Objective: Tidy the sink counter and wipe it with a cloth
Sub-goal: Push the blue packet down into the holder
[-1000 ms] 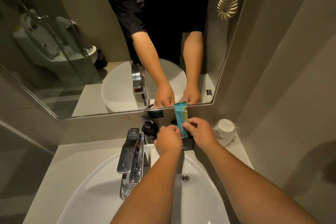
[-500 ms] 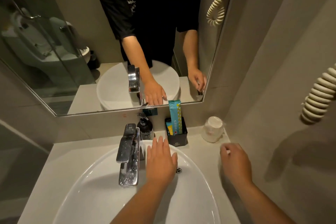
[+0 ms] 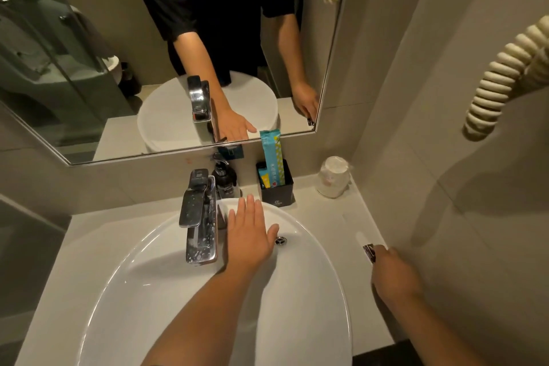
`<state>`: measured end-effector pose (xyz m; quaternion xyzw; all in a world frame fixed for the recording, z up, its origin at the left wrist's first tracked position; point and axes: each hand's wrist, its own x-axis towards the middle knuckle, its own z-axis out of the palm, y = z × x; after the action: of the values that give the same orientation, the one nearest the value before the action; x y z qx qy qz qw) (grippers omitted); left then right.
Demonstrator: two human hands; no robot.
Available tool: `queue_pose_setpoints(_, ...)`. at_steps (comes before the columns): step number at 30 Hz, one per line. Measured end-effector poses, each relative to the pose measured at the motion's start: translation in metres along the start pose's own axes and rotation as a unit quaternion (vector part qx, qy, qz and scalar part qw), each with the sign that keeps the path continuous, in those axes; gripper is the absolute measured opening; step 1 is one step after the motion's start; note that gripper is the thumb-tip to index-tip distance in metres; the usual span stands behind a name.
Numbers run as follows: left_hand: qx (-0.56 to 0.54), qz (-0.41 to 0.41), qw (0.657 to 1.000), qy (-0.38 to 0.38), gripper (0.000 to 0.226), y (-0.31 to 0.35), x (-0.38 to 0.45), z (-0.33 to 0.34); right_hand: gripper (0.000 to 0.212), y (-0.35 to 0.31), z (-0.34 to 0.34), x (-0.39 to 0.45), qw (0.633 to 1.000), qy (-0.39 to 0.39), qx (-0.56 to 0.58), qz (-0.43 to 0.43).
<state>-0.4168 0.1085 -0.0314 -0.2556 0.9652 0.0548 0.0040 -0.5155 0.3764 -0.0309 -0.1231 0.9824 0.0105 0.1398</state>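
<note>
A white oval sink (image 3: 166, 285) sits in a pale counter (image 3: 329, 217). My left hand (image 3: 248, 230) lies flat and open over the basin's back rim, beside the chrome faucet (image 3: 199, 214). My right hand (image 3: 392, 273) is on the counter's right side, fingers closed on a small dark packet (image 3: 369, 252). A black holder (image 3: 277, 187) at the back holds a tall teal sachet (image 3: 271, 159) and a shorter one. No cloth is in view.
A dark soap pump bottle (image 3: 224, 178) stands behind the faucet. Wrapped upturned cups (image 3: 332, 177) sit in the back right corner. A mirror (image 3: 166, 47) spans the back wall; a coiled cream cord (image 3: 502, 80) hangs on the right wall.
Both hands left the teal sachet, which now stands in the black holder. My left hand came down flat over the sink; my right hand moved right and closed on a small dark packet.
</note>
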Motion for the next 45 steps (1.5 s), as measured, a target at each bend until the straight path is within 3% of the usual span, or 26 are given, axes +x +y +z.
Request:
queue_pose_setpoints(3,-0.011,0.001,1.000,0.003,0.073,-0.002,0.001,0.003,0.012,-0.002,-0.003,0.004,0.998,-0.022,0.051,0.015)
queue_pose_setpoints(9,-0.022,0.007,1.000,0.015,0.080,-0.002,0.002,0.005,0.015,-0.003,-0.002,0.000,0.998,-0.049,0.009,0.048)
queue_pose_setpoints(13,-0.041,0.011,0.999,-0.015,0.085,-0.003,0.001,0.001,0.010,0.005,-0.002,0.006,0.984,-0.083,0.146,0.065)
queue_pose_setpoints(16,-0.059,0.009,0.998,-0.027,0.070,-0.004,0.001,-0.006,0.031,-0.003,-0.023,0.001,0.946,-0.058,0.313,0.053)
queue_pose_setpoints(18,-0.114,-0.004,0.993,-0.022,0.058,-0.003,0.001,-0.011,0.031,-0.017,-0.053,-0.001,0.900,-0.062,0.432,0.013)
queue_pose_setpoints(21,-0.239,-0.017,0.970,0.033,0.040,0.011,-0.001,-0.025,0.024,-0.047,-0.101,0.009,0.862,-0.079,0.494,-0.078)
queue_pose_setpoints(23,-0.338,-0.046,0.938,0.063,0.040,0.028,0.001,-0.040,0.021,-0.072,-0.125,0.020,0.845,-0.058,0.517,-0.126)
queue_pose_setpoints(26,-0.456,-0.076,0.880,0.111,0.034,0.048,0.016,-0.072,0.024,-0.113,-0.150,0.036,0.849,-0.007,0.491,-0.194)
queue_pose_setpoints(29,-0.503,-0.063,0.851,0.137,0.028,0.054,0.038,-0.102,0.027,-0.145,-0.165,0.048,0.842,0.023,0.482,-0.241)
queue_pose_setpoints(35,-0.462,-0.110,0.865,0.161,0.015,0.040,0.066,-0.105,0.008,-0.176,-0.156,0.065,0.828,0.036,0.503,-0.246)
queue_pose_setpoints(38,-0.439,-0.149,0.874,0.143,0.017,0.034,0.075,-0.086,0.004,-0.180,-0.137,0.074,0.853,0.045,0.463,-0.237)
queue_pose_setpoints(45,-0.319,-0.212,0.923,0.031,0.020,0.027,0.091,-0.055,0.020,-0.179,-0.096,0.088,0.907,0.044,0.375,-0.188)
